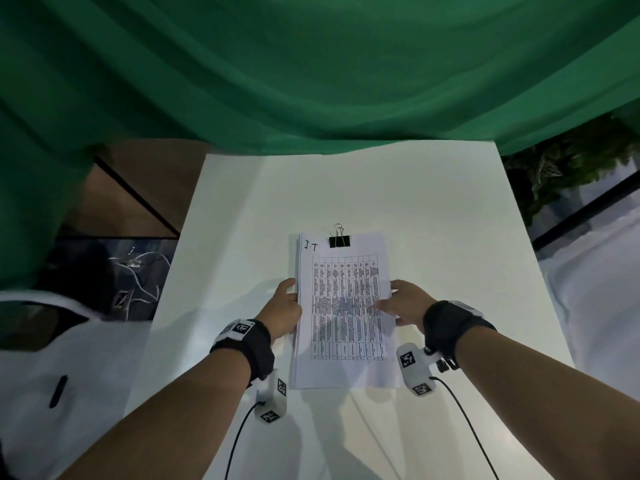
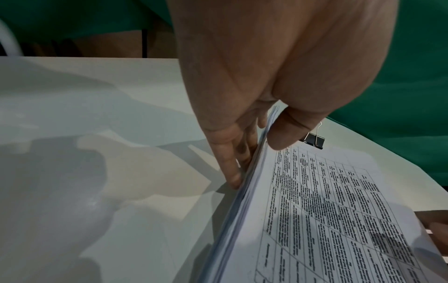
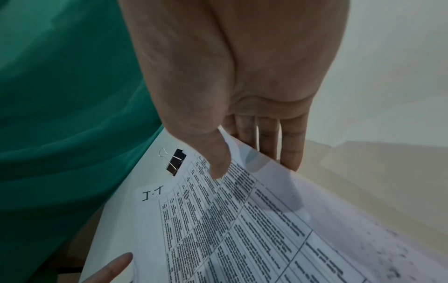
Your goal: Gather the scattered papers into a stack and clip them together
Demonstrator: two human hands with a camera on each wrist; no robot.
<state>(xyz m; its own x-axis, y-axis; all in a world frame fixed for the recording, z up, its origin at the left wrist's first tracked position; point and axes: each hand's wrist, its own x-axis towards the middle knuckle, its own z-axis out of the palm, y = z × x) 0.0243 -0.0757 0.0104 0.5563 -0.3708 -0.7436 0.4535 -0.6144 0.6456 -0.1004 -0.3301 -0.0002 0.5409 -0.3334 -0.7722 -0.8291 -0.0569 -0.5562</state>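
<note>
A stack of printed papers (image 1: 343, 306), its top sheet carrying a table and a handwritten mark, lies lengthwise in the middle of the white table (image 1: 433, 220). A black binder clip (image 1: 339, 241) is clamped on the middle of its far edge. My left hand (image 1: 291, 299) pinches the stack's left edge, thumb (image 2: 278, 137) on top and fingers (image 2: 232, 172) underneath. My right hand (image 1: 398, 303) pinches the right edge the same way, with the thumb (image 3: 218, 166) on the page and the fingers (image 3: 288, 153) below. The clip (image 2: 314, 140) (image 3: 175, 162) shows beyond both thumbs. The edges look slightly raised.
A green cloth (image 1: 311, 81) hangs behind the table's far edge. Loose cables (image 1: 138, 271) lie on the floor to the left, and foliage (image 1: 571, 161) stands at the right. A white surface with a dark pen-like item (image 1: 57, 391) is at the near left.
</note>
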